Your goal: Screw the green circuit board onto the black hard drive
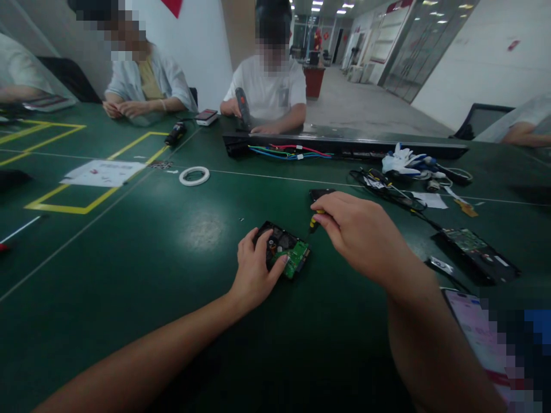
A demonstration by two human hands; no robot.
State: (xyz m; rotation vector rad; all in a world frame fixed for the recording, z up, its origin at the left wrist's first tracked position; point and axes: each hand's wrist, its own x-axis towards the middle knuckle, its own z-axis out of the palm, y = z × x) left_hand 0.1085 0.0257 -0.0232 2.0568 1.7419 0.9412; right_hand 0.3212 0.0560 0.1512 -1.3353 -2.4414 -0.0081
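Left hand [255,268] holding a hard drive [298,253] on the green table [163,275], right hand [364,232] pinching a yellow-and-black screwdriver [314,223], pointed down by the drive's edge

1. Hard drive [284,240]: black casing, bright green circuit board [298,257].
2. Screwdriver [315,222], just right of the hard drive: yellow-and-black handle.
3. Bench [172,275], under the hard drive: dark green, crossed by thin pale lines.
4. Ring [193,183], beyond and left of the hard drive: white.
5. Rectangular outlines [55,209], farther left of it: yellow.
6. Wires [279,155], beyond it: blue, red, green.
7. Gloves [402,160], beyond and right of it: white with blue.
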